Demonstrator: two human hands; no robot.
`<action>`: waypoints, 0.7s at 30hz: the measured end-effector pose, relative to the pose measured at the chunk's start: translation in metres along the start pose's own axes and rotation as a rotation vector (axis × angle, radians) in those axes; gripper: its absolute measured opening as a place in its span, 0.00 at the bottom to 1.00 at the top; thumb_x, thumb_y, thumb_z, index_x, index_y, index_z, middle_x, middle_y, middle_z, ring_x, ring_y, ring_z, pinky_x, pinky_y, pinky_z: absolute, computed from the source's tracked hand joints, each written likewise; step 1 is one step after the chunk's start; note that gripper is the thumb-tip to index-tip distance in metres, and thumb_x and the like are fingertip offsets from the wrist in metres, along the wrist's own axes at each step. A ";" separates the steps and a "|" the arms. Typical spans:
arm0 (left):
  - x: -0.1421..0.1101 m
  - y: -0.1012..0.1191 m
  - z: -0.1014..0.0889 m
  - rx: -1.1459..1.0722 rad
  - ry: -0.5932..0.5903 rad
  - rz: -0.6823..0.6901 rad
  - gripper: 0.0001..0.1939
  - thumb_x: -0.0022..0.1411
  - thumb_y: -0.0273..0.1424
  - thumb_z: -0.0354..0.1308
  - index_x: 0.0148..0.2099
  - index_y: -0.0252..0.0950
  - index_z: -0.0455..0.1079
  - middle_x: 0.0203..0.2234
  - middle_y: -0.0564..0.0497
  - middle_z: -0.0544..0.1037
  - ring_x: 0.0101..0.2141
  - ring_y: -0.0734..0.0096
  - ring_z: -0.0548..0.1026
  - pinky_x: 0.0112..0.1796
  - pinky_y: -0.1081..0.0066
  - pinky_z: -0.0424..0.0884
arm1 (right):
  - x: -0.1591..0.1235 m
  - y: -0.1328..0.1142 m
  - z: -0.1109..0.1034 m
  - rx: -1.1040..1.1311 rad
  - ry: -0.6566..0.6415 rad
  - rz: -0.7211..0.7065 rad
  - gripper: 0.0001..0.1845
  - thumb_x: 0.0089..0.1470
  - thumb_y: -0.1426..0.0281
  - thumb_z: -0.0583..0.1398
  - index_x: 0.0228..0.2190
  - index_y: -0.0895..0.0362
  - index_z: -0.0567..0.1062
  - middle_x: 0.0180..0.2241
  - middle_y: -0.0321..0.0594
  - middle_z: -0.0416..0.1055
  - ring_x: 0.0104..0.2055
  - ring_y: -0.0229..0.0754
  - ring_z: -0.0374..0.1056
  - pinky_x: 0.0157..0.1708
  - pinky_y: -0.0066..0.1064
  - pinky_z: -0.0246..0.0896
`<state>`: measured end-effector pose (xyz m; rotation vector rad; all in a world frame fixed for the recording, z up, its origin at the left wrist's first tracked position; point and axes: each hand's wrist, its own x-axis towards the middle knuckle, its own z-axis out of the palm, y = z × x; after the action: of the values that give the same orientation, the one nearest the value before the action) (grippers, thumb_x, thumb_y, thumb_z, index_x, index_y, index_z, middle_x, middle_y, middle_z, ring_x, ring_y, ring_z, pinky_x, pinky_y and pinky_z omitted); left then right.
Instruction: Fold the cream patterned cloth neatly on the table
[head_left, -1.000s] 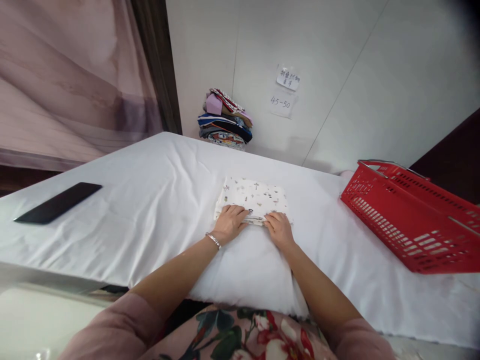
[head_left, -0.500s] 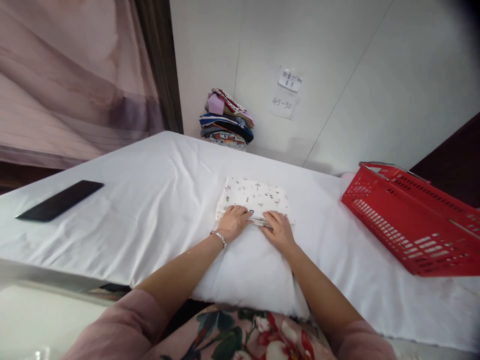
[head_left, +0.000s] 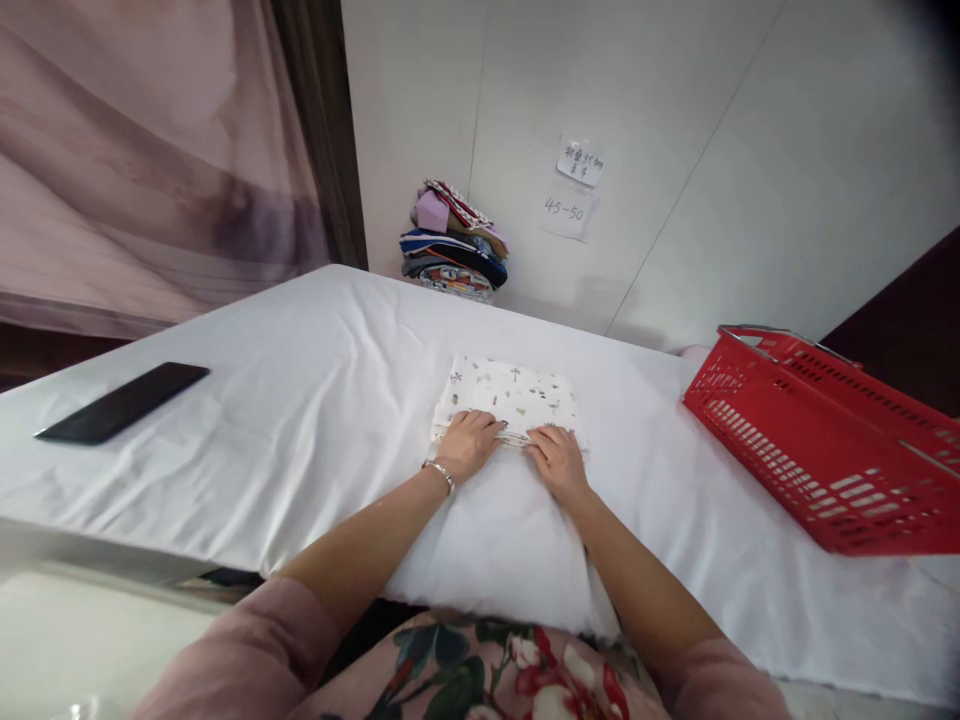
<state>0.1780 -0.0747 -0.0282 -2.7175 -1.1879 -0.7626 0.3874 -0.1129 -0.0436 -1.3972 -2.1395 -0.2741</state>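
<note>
A white cloth (head_left: 517, 388) with small scattered prints lies folded into a flat rectangle in front of me. Its near edge shows several layers. My left hand (head_left: 469, 445), with a silver bracelet at the wrist, grips that edge on the left, fingers over the top. On the right part of the same edge, my right hand (head_left: 559, 462) has its fingers curled over the layers. Both thumbs are partly hidden, and a short stretch of the folded edge shows between the hands.
The table has a wrinkled white cover (head_left: 285, 400). A dark flat panel (head_left: 124, 403) lies at left. A red plastic basket (head_left: 832, 450) stands at right. Behind the table's far edge rises a stack of folded clothes (head_left: 454, 245), near paper notes (head_left: 568, 212) on the wall.
The hands stay at the same edge of the cloth. The layers between them look slightly flatter and more drawn in; the right fingers have shifted very little.
</note>
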 end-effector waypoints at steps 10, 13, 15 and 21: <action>0.001 0.004 -0.004 0.063 -0.067 0.011 0.10 0.62 0.30 0.51 0.44 0.39 0.70 0.36 0.49 0.73 0.40 0.64 0.68 0.42 0.64 0.60 | 0.002 -0.005 -0.002 -0.046 -0.045 -0.015 0.11 0.58 0.68 0.54 0.40 0.54 0.74 0.37 0.41 0.70 0.40 0.43 0.60 0.40 0.35 0.50; -0.002 0.005 -0.006 0.052 -0.070 0.005 0.10 0.62 0.29 0.51 0.46 0.39 0.68 0.37 0.49 0.73 0.41 0.64 0.67 0.42 0.64 0.60 | 0.001 -0.005 -0.002 -0.039 -0.046 -0.027 0.10 0.58 0.68 0.54 0.40 0.54 0.74 0.37 0.40 0.71 0.40 0.43 0.60 0.40 0.35 0.50; -0.006 0.004 -0.009 0.044 -0.059 -0.005 0.11 0.62 0.29 0.51 0.47 0.38 0.67 0.39 0.49 0.73 0.42 0.63 0.67 0.43 0.64 0.60 | 0.000 -0.004 -0.001 -0.036 -0.036 -0.029 0.10 0.58 0.68 0.54 0.39 0.54 0.74 0.37 0.40 0.71 0.40 0.43 0.61 0.40 0.35 0.51; -0.014 -0.001 -0.016 0.044 -0.030 -0.088 0.12 0.61 0.32 0.53 0.46 0.36 0.65 0.42 0.46 0.71 0.46 0.61 0.65 0.45 0.62 0.60 | 0.000 -0.006 -0.004 -0.053 -0.059 -0.030 0.10 0.57 0.69 0.54 0.39 0.54 0.74 0.38 0.41 0.70 0.41 0.44 0.61 0.40 0.35 0.52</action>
<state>0.1624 -0.0874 -0.0209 -2.6657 -1.3224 -0.6984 0.3830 -0.1175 -0.0391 -1.4206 -2.2178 -0.3063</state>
